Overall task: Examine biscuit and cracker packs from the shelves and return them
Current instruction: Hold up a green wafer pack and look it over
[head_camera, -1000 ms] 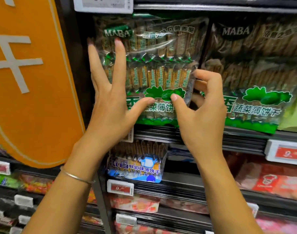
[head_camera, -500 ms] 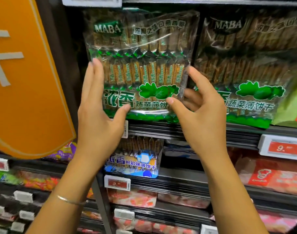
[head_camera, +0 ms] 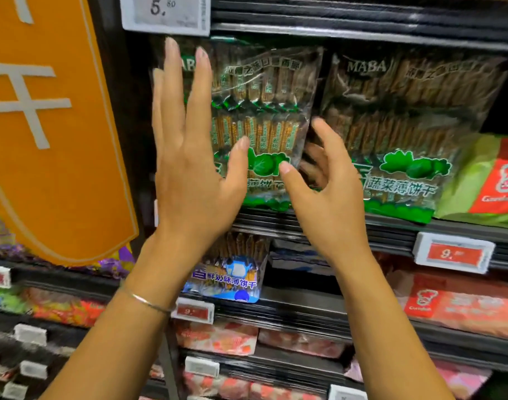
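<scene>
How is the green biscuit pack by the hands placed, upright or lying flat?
Upright: the green biscuit pack stands on its bottom edge on the shelf, brand name at the top.

Upper shelf (head_camera: 391, 223): a pack (head_camera: 264, 119) stands on it, under the price tag (head_camera: 166, 13), with a second pack (head_camera: 406, 116) just to its right. My left hand (head_camera: 189, 157) is before the pack's left half, my right hand (head_camera: 328, 194) at its lower right edge. A sign (head_camera: 45, 125) hangs far left. A third pack (head_camera: 232, 272) sits on the shelf below.

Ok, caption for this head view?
Left hand flat before a green MABA cracker pack standing on the shelf, right hand at its edge.
</scene>
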`<state>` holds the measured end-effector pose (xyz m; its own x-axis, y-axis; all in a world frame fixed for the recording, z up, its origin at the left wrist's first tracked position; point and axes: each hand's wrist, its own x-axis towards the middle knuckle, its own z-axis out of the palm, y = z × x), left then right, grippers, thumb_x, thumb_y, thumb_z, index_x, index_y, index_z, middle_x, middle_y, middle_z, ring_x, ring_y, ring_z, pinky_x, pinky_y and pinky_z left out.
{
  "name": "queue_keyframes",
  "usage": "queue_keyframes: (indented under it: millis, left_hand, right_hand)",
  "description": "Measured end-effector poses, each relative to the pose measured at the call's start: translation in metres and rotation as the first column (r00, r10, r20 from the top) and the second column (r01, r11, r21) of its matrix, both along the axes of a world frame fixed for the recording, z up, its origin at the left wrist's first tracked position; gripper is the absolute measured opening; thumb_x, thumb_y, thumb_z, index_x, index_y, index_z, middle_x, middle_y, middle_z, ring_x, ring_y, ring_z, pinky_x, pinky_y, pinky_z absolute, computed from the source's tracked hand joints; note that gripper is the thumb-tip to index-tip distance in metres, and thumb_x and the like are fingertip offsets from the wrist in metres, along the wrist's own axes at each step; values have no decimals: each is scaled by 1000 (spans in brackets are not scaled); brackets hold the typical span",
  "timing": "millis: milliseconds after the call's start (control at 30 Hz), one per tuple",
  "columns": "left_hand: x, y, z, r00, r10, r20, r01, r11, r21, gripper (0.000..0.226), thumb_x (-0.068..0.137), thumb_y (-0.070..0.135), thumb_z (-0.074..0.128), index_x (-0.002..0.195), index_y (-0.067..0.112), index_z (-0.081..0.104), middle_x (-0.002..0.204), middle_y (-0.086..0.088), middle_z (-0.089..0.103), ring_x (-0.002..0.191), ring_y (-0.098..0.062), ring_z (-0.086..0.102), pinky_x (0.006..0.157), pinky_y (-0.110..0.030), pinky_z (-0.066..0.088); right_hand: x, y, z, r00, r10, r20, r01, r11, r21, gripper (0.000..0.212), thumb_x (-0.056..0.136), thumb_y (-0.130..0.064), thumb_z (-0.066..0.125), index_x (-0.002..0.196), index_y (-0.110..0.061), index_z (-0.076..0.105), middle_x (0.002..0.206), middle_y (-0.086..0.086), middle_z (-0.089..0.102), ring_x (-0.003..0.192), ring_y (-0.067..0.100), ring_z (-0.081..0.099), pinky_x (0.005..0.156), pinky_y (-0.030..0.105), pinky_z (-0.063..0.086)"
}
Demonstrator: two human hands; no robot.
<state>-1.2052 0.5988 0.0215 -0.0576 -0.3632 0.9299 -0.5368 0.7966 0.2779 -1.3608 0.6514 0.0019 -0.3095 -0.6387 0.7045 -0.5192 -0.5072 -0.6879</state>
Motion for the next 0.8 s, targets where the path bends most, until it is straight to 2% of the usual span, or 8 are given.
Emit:
queue_keyframes:
  millis: [67, 133, 200, 333, 500, 567, 667, 800]
  left_hand:
    - [-10, -2, 8, 1000, 21, 6, -22, 992, 127, 81, 105, 37, 54, 165, 3, 12, 174, -21, 2, 161, -39, -5, 130, -55, 7]
    - [-14, -3, 8, 996, 91, 24, -93, 984, 153, 82, 106, 48, 47, 167, 9, 8, 175, -17, -3, 161, -37, -9, 129, -58, 6]
    - [-16, -4, 7, 992, 118, 50, -124, 980, 156, 82, 105, 51, 44, 167, 12, 8, 175, -17, -3, 161, -37, -9, 128, -60, 7]
    - [-8, -11, 13, 993, 104, 52, -113, 973, 201, 77, 105, 52, 40, 167, 16, 13, 175, -15, -2, 161, -36, -9, 128, -63, 9]
    - [0, -18, 12, 992, 120, 35, -124, 975, 183, 77, 105, 49, 43, 166, 12, 16, 174, -19, 2, 160, -39, -4, 128, -61, 9]
    - [-4, -16, 11, 995, 101, -15, -97, 982, 162, 77, 105, 45, 47, 166, 10, 17, 174, -20, 4, 160, -41, -3, 128, -58, 5]
    - [-10, -7, 3, 991, 97, -87, -86, 989, 119, 79, 103, 41, 53, 165, 7, 18, 173, -23, 6, 159, -47, -2, 127, -54, 2]
    - [-24, 10, -27, 997, 70, 31, -71, 996, 61, 90, 96, 51, 62, 165, 9, 21, 172, -25, 6, 159, -47, -1, 126, -61, 5]
  right_hand:
    - [2, -1, 7, 999, 30, -22, -31, 999, -37, 80, 98, -20, 67, 164, -32, 23, 154, -32, 32, 130, -28, 34, 99, 3, 41]
    - [6, -4, 14, 997, 27, -75, -31, 998, -50, 83, 99, -18, 66, 166, -26, 17, 166, -24, 22, 145, -18, 25, 116, 19, 38]
    - [8, -4, 18, 996, 17, -90, -22, 998, -56, 83, 99, -17, 67, 166, -22, 17, 170, -14, 22, 152, -7, 23, 124, 31, 32]
    - [15, -5, 21, 996, 25, -82, -31, 997, -76, 85, 96, -15, 68, 165, -19, 19, 169, -12, 27, 149, -8, 27, 122, 30, 36]
    - [26, -3, 21, 993, 58, -99, -63, 997, -40, 89, 96, -12, 67, 166, -23, 13, 170, -13, 23, 154, 1, 25, 122, 41, 38]
    - [20, 0, 19, 993, 84, -78, -84, 996, -4, 90, 97, -7, 65, 166, -27, 12, 170, -13, 23, 153, 5, 30, 119, 36, 42]
    - [3, 15, 8, 997, 52, 53, -56, 995, 79, 81, 99, -3, 64, 164, -28, 23, 164, -6, 38, 140, 9, 49, 94, 7, 48]
    - [-34, 43, 3, 976, -164, 143, 174, 983, -56, 43, 96, 3, 64, 137, -10, 58, 128, 1, 68, 115, 6, 66, 85, 9, 51]
